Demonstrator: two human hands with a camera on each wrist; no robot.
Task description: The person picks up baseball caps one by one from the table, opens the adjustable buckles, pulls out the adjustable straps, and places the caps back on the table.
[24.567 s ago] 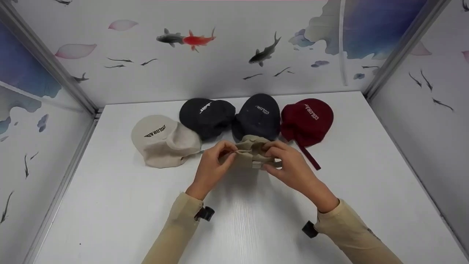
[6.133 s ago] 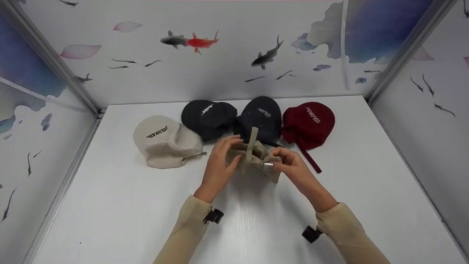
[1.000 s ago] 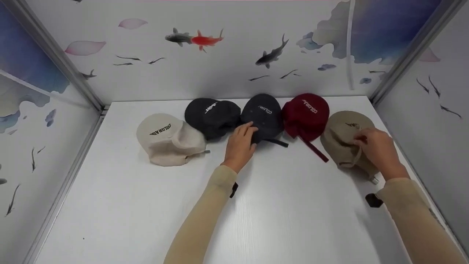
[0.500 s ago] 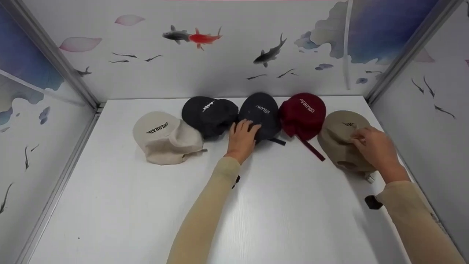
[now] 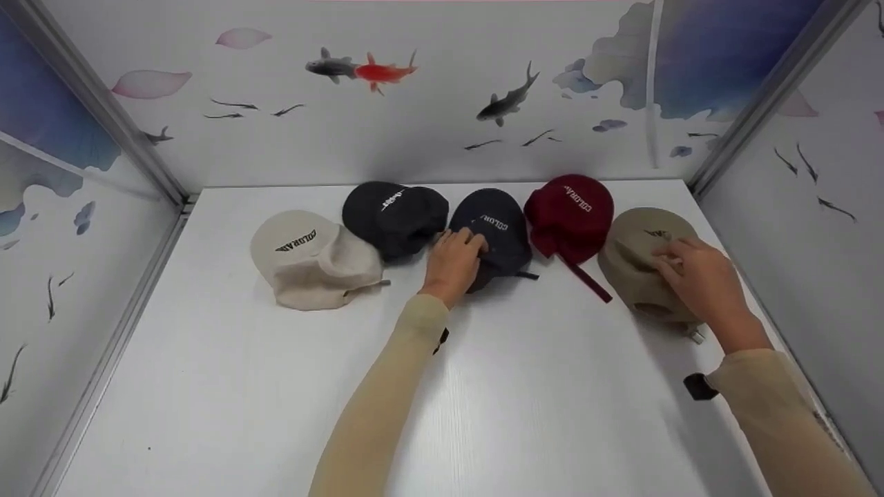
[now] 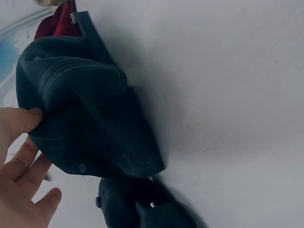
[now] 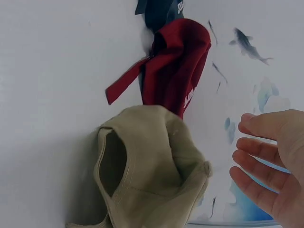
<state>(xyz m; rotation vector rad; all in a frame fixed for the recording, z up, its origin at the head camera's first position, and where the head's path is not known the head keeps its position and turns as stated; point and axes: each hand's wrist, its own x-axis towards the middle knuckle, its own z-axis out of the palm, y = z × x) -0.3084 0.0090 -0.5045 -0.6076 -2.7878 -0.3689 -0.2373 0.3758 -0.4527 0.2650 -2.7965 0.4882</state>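
Observation:
My left hand (image 5: 452, 268) grips the left side of a navy baseball cap (image 5: 504, 245) in the middle of a row of caps. In the left wrist view, a fingertip presses the crown of the navy cap (image 6: 71, 114) while other fingers reach behind its edge. My right hand (image 5: 706, 283) hovers by a khaki baseball cap (image 5: 635, 273) at the row's right end. The right wrist view has the fingers of the right hand (image 7: 270, 161) loosely bent and holding nothing, apart from the khaki cap (image 7: 147, 161).
A dark red cap (image 5: 573, 214) with its strap stretched forward lies between the navy and khaki caps. Left of the navy one are a black cap (image 5: 407, 217) and a cream cap (image 5: 311, 269). Printed panels enclose the white table (image 5: 525, 400) at the back and sides.
The khaki cap, earlier worked between both hands, now lies at the right end; my right hand has let go of its strap. My left hand has drawn the navy cap slightly forward.

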